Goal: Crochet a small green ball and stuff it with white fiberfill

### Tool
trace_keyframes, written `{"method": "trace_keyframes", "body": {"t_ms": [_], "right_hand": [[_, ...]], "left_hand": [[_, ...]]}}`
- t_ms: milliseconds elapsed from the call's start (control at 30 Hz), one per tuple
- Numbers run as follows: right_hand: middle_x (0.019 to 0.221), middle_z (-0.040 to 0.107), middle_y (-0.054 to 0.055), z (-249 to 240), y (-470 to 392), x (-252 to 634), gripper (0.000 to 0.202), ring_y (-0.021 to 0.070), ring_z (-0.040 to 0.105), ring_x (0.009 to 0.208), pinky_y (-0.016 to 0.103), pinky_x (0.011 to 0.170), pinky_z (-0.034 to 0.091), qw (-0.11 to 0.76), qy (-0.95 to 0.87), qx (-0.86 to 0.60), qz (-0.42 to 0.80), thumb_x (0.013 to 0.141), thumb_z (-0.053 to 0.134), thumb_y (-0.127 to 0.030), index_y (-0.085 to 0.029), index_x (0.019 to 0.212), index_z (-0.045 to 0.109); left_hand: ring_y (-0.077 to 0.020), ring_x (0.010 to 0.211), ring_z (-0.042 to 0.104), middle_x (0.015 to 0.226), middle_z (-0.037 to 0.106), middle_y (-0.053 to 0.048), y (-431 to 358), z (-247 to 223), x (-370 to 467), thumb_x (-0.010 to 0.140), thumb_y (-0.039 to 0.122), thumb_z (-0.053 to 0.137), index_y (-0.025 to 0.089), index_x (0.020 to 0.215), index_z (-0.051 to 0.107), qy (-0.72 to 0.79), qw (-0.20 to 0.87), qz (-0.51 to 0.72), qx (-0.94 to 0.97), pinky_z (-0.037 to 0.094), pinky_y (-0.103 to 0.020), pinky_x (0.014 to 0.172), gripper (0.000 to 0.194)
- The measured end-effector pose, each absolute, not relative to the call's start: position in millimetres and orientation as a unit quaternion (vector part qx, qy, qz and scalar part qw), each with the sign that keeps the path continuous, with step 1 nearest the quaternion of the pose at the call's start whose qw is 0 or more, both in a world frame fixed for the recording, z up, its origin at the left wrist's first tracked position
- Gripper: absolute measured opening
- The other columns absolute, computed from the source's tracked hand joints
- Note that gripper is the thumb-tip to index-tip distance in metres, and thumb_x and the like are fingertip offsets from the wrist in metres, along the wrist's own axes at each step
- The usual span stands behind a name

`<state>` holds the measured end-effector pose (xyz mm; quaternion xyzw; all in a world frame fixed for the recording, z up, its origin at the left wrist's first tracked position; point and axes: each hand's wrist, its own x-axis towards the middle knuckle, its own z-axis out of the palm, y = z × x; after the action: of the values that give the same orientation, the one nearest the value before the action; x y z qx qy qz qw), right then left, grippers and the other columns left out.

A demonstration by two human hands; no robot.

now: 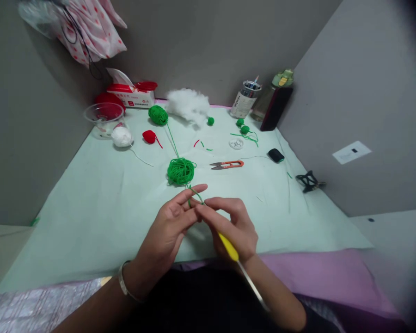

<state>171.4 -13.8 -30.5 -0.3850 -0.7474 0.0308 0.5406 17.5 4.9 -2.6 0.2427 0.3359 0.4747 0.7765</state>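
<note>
We are starting a crochet stitch: our left hand (171, 222) pinches the green yarn (195, 193) between its fingers, our right hand (237, 226) grips the yellow-handled hook (229, 247). The yarn ball (180, 171) lies just beyond on the table (90, 208). Next, we judge, calls for hooking the strand under steady tension.
</note>
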Motion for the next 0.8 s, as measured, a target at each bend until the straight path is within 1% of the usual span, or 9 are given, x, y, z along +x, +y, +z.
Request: {"method": "trace_keyframes", "body": {"t_ms": [67, 133, 233, 333, 433, 500, 567, 700, 800], "right_hand": [[0.112, 0.076, 0.006, -27, -13, 173, 0.046, 0.0215, 0.074, 0.093, 0.036, 0.074, 0.066, 0.573, -0.72, -0.382, 0.09, 0.096, 0.068, -0.01, -0.033, 0.136, 0.072], [0.102, 0.077, 0.005, -21, -12, 175, 0.038, 0.0198, 0.073, 0.09, 0.035, 0.074, 0.064, 0.597, -0.684, -0.385, 0.167, 0.098, 0.064, -0.007, -0.03, 0.126, 0.077], [0.09, 0.074, 0.003, -13, -12, 176, 0.026, 0.0169, 0.069, 0.078, 0.034, 0.068, 0.06, 0.636, -0.619, -0.377, 0.265, 0.101, 0.061, -0.011, -0.027, 0.112, 0.08], [0.092, 0.074, 0.003, -12, -12, 176, 0.022, 0.0137, 0.065, 0.068, 0.032, 0.063, 0.056, 0.671, -0.569, -0.355, 0.317, 0.103, 0.061, -0.016, -0.025, 0.107, 0.081], [0.095, 0.073, 0.004, -13, -10, 175, 0.021, 0.0131, 0.065, 0.068, 0.031, 0.062, 0.055, 0.679, -0.541, -0.345, 0.357, 0.104, 0.061, -0.019, -0.025, 0.106, 0.081], [0.096, 0.073, 0.004, -14, -9, 174, 0.02, 0.0128, 0.065, 0.068, 0.031, 0.062, 0.054, 0.673, -0.529, -0.341, 0.39, 0.104, 0.062, -0.021, -0.025, 0.105, 0.081], [0.095, 0.072, 0.004, -16, -8, 173, 0.019, 0.0126, 0.066, 0.069, 0.031, 0.064, 0.055, 0.667, -0.526, -0.335, 0.407, 0.104, 0.063, -0.022, -0.025, 0.104, 0.081], [0.095, 0.071, 0.003, -17, -6, 172, 0.018, 0.0119, 0.066, 0.07, 0.03, 0.067, 0.056, 0.669, -0.522, -0.331, 0.412, 0.103, 0.064, -0.023, -0.024, 0.104, 0.082], [0.092, 0.072, 0.003, -14, -3, 175, 0.016, 0.011, 0.065, 0.068, 0.027, 0.063, 0.055, 0.673, -0.49, -0.33, 0.446, 0.102, 0.066, -0.025, -0.024, 0.1, 0.082]], "left_hand": [[-0.0132, 0.085, 0.065, 0.084, 0.069, -0.002, 7, -2, 16, 0.079, 0.024, 0.089, 0.019, 0.118, 0.081, 0.319, 0.8, 0.462, 0.212, 0.055, -0.025, 0.087, 0.04], [-0.0128, 0.084, 0.066, 0.084, 0.068, -0.001, 9, -2, 14, 0.079, 0.021, 0.088, 0.018, 0.114, 0.083, 0.318, 0.799, 0.471, 0.197, 0.056, -0.026, 0.09, 0.036], [-0.0118, 0.082, 0.065, 0.081, 0.067, 0.0, 11, -2, 11, 0.079, 0.02, 0.088, 0.017, 0.11, 0.084, 0.334, 0.779, 0.49, 0.203, 0.057, -0.025, 0.09, 0.032], [-0.0111, 0.082, 0.064, 0.081, 0.066, 0.0, 11, -2, 10, 0.077, 0.022, 0.09, 0.019, 0.106, 0.085, 0.342, 0.763, 0.502, 0.221, 0.056, -0.025, 0.091, 0.03], [-0.0109, 0.082, 0.061, 0.082, 0.065, 0.001, 9, -1, 11, 0.075, 0.024, 0.091, 0.02, 0.105, 0.085, 0.356, 0.74, 0.511, 0.252, 0.053, -0.023, 0.087, 0.031], [-0.0122, 0.084, 0.06, 0.084, 0.065, 0.0, 8, 0, 12, 0.076, 0.025, 0.09, 0.02, 0.111, 0.084, 0.362, 0.729, 0.511, 0.277, 0.051, -0.024, 0.085, 0.036], [-0.0139, 0.086, 0.06, 0.085, 0.065, 0.001, 7, 1, 13, 0.079, 0.026, 0.088, 0.021, 0.121, 0.081, 0.359, 0.728, 0.505, 0.293, 0.05, -0.027, 0.088, 0.043], [-0.0154, 0.087, 0.061, 0.084, 0.064, 0.001, 7, 2, 13, 0.083, 0.024, 0.084, 0.02, 0.132, 0.075, 0.328, 0.771, 0.474, 0.271, 0.051, -0.034, 0.096, 0.05], [-0.0114, 0.075, 0.056, 0.078, 0.06, 0.002, 9, 2, 11, 0.083, 0.021, 0.081, 0.016, 0.127, 0.078, 0.29, 0.81, 0.454, 0.233, 0.054, -0.033, 0.093, 0.044]]}}
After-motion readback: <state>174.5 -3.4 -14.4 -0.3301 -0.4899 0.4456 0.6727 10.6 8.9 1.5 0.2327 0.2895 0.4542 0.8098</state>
